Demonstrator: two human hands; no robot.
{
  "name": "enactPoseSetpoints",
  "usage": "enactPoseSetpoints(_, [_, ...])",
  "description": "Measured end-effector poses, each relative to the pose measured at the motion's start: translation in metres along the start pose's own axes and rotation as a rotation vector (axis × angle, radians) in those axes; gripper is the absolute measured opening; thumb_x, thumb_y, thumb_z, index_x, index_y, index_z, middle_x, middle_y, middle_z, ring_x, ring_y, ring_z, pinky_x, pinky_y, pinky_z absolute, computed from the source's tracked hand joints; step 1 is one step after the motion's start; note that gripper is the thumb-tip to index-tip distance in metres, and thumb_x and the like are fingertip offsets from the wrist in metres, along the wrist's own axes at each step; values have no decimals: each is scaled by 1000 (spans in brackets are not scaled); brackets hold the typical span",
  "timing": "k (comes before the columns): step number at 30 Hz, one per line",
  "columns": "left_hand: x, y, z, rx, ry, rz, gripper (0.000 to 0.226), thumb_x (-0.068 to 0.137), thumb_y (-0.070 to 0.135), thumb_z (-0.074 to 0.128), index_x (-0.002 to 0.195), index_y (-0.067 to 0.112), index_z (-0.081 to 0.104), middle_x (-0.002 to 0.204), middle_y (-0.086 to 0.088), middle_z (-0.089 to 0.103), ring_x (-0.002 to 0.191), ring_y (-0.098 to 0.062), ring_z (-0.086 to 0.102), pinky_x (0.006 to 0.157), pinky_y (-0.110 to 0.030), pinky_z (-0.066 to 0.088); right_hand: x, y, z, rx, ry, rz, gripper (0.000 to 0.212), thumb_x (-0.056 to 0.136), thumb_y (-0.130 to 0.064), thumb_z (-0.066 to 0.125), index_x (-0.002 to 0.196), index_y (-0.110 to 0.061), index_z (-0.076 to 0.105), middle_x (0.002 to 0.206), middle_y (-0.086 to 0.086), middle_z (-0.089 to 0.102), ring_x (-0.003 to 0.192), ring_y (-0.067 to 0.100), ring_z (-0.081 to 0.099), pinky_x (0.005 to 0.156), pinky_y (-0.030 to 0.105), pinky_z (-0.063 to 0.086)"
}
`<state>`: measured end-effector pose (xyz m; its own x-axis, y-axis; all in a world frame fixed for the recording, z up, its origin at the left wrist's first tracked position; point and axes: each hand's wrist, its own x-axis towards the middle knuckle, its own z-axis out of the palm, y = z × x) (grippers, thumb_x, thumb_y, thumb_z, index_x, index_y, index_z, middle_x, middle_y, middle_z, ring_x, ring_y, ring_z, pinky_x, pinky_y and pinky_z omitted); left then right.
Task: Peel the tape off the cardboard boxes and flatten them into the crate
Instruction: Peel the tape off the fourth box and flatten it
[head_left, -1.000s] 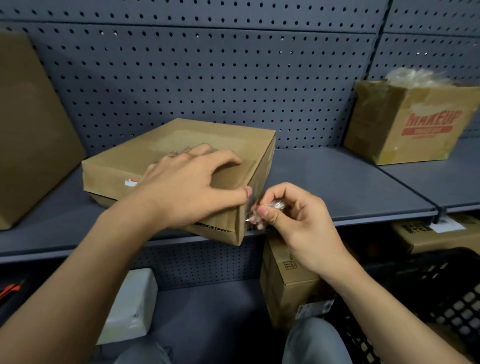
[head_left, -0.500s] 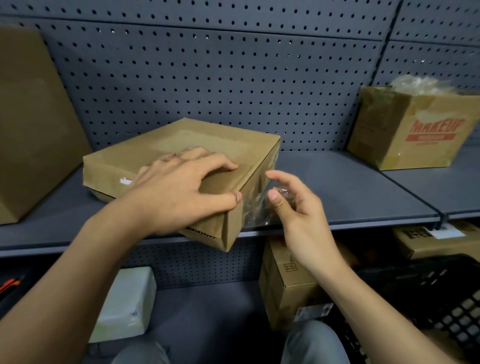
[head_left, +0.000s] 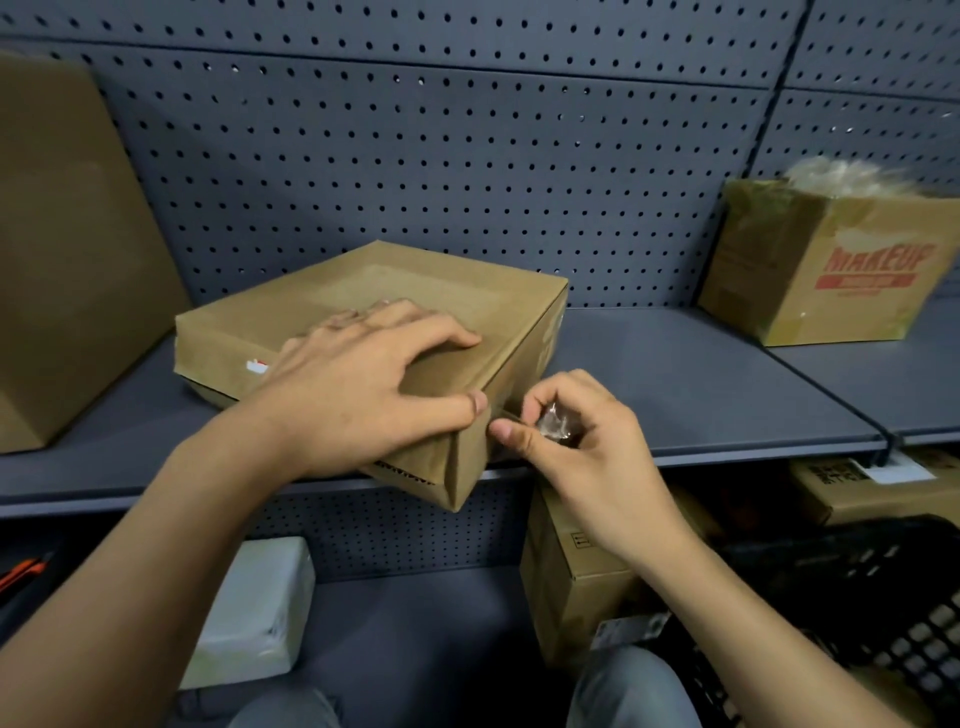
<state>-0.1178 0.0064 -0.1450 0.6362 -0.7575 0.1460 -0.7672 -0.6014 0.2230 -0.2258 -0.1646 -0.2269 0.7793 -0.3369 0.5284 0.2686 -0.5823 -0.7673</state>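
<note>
At the front edge of the shelf (head_left: 675, 384), a flat cardboard box (head_left: 415, 291) lies with its near corner jutting past the edge. The left hand (head_left: 363, 384) presses on its top, grip apart, fingers spread flat and thumb at the box's right rim. Just beside that side, the right hand (head_left: 582, 441) has its grip clamped on a crumpled wad of clear tape (head_left: 553, 423). A black crate (head_left: 883, 597) sits below the shelf, to the right.
</note>
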Motion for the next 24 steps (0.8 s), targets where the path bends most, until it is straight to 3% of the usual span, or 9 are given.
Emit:
enactPoseSetpoints(4, [-4, -9, -5, -27, -16, 9, 75, 60, 87, 25, 131, 65, 32, 141, 37, 34, 130, -10, 41, 104, -42, 33, 3, 12, -20, 73, 115, 49, 20, 94, -23, 60, 77, -22, 50, 77, 2, 57, 75, 18, 58, 75, 42, 50])
enactPoseSetpoints(6, [-7, -14, -7, -36, -29, 17, 73, 60, 87, 27, 129, 66, 32, 139, 39, 33, 130, -7, 40, 105, -43, 33, 6, 19, -38, 230, 173, 140, 20, 101, -11, 53, 82, -15, 48, 94, 12, 63, 87, 19, 67, 85, 48, 57])
enactPoseSetpoints(8, [-8, -17, -9, -42, -38, 25, 70, 61, 86, 28, 128, 68, 32, 137, 40, 33, 129, -6, 40, 106, -44, 34, 8, 19, -47, 341, 167, 196, 16, 102, -3, 47, 92, -15, 50, 111, 15, 63, 102, 20, 69, 91, 46, 58])
enactPoseSetpoints(10, [-8, -16, -10, -48, -38, 30, 68, 61, 86, 29, 127, 68, 31, 136, 40, 33, 128, -7, 41, 105, -44, 35, 10, 19, -46, 448, 136, 234, 22, 102, 1, 44, 99, -17, 57, 101, 14, 66, 95, 25, 71, 88, 46, 59])
enactPoseSetpoints(12, [-9, -16, -10, -54, -43, 29, 68, 61, 86, 29, 126, 69, 31, 136, 40, 33, 129, -7, 40, 105, -45, 35, 11, 21, -43, 399, 121, 260, 19, 100, 0, 48, 99, -12, 63, 81, 8, 63, 75, 24, 65, 81, 49, 58])
enactPoseSetpoints(14, [-10, -18, -12, -75, -52, 40, 67, 61, 85, 31, 126, 70, 32, 137, 42, 33, 131, -6, 39, 107, -46, 33, 13, 23, -43, 299, 130, 277, 13, 98, -5, 56, 97, -13, 67, 70, 1, 56, 66, 20, 54, 72, 46, 52])
enactPoseSetpoints(18, [-15, -28, -19, -174, -85, 79, 62, 63, 77, 43, 124, 68, 40, 138, 44, 34, 135, -1, 34, 114, -49, 28, 17, 20, -44, 273, 136, 304, 4, 90, -18, 72, 90, -17, 68, 69, -5, 52, 65, 16, 45, 68, 39, 40])
enactPoseSetpoints(22, [-20, -30, -26, -235, -133, 86, 61, 60, 67, 44, 120, 69, 40, 137, 51, 29, 140, 3, 27, 121, -47, 18, 20, 19, -45, 141, 131, 272, 33, 77, -33, 83, 97, -16, 63, 62, -15, 44, 59, 7, 39, 63, 25, 35])
enactPoseSetpoints(24, [-23, -28, -31, -253, -154, 75, 62, 57, 65, 43, 119, 69, 40, 135, 49, 33, 137, 1, 31, 120, -43, 21, 24, 19, -45, 25, 164, 260, 35, 81, -35, 81, 109, -27, 62, 76, -16, 52, 67, 3, 46, 65, 22, 37])
